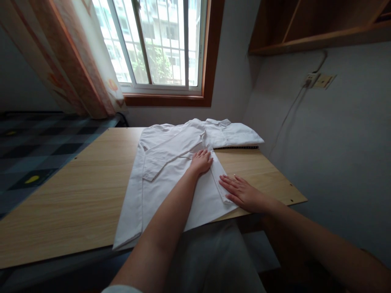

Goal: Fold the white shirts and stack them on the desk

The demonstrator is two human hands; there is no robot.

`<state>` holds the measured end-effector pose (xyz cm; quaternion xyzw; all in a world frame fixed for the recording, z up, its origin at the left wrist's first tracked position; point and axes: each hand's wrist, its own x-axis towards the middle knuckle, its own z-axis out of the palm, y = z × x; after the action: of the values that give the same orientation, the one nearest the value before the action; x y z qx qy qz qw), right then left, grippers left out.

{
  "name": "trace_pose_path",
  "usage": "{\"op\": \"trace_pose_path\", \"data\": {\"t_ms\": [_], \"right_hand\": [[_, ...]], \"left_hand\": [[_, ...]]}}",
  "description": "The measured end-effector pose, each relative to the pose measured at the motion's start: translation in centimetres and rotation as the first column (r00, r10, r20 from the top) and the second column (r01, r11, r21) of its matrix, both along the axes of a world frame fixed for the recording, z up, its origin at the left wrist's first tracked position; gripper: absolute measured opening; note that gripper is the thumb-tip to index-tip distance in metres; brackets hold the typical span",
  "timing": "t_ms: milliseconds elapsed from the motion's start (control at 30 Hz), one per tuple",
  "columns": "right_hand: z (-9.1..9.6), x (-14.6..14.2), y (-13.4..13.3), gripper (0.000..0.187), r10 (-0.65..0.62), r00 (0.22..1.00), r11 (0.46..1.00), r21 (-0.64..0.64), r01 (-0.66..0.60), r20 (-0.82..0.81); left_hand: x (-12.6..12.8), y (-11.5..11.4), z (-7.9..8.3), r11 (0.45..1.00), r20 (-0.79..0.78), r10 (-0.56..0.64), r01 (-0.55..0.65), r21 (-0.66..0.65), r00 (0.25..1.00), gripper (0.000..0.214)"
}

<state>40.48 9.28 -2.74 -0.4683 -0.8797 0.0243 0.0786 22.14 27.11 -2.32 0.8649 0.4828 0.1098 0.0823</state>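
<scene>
A white long-sleeved shirt [165,162] lies spread on a light wooden table [76,191], partly folded, with its collar toward the window and its hem hanging over the near edge. My left hand [200,161] rests flat on the middle of the shirt, fingers stretched out. My right hand [242,193] lies flat with fingers apart at the shirt's right edge, partly on a folded sleeve cuff and partly on the table.
A window [155,44] with a patterned curtain [70,61] stands behind the table. A grey wall with a socket and cable [311,79] is at the right, a wooden shelf [314,28] above. A dark checked bed cover [36,146] lies to the left.
</scene>
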Motion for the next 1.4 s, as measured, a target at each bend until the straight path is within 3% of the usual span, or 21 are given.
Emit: {"op": "trace_pose_path", "data": {"t_ms": [167,300,500,633,800,1133,1233,1333,1400], "right_hand": [[-0.2,-0.4,-0.9,0.054,-0.018,1.0,1.0,0.013,0.018,0.004],[1.0,-0.8,-1.1,0.053,-0.037,0.999,0.999,-0.024,0.037,0.01],[2.7,-1.6,1.4,0.043,-0.013,0.999,1.0,-0.021,0.012,-0.052],[1.1,-3.1,3.2,0.058,-0.074,0.99,0.995,0.064,0.082,-0.123],[-1.0,-3.9,3.0,0.069,-0.075,0.993,0.996,0.041,0.079,-0.092],[-1.0,-3.8,2.4,0.074,-0.083,0.995,0.996,0.016,0.084,-0.052],[-1.2,-3.8,2.4,0.071,-0.087,0.994,0.996,0.021,0.089,-0.069],[-1.4,-3.8,2.3,0.07,-0.099,0.992,0.995,0.019,0.101,-0.084],[-1.4,-3.9,2.3,0.071,-0.108,0.991,0.994,0.02,0.11,-0.084]], "left_hand": [[0.1,-0.1,0.0,1.0,-0.009,0.0,0.0,-0.004,1.0,0.053],[0.2,-0.3,-0.1,1.0,-0.034,0.002,-0.001,0.003,0.999,0.056],[0.4,-0.6,-0.2,1.0,-0.084,-0.004,0.006,0.02,0.996,0.058],[0.3,-0.8,-0.1,1.0,-0.083,-0.009,0.011,0.027,0.996,0.058],[0.2,-0.9,0.0,0.999,-0.087,-0.013,0.016,0.033,0.996,0.058],[0.2,-1.2,-0.1,0.999,-0.075,-0.011,0.014,0.044,0.997,0.057],[0.0,-1.5,-0.1,0.993,-0.047,-0.023,0.028,0.116,0.999,0.053],[0.0,-1.6,-0.1,0.97,-0.026,-0.117,0.12,0.213,0.993,0.047],[0.1,-1.5,-0.1,0.959,-0.035,-0.191,0.194,0.208,0.981,0.047]]}}
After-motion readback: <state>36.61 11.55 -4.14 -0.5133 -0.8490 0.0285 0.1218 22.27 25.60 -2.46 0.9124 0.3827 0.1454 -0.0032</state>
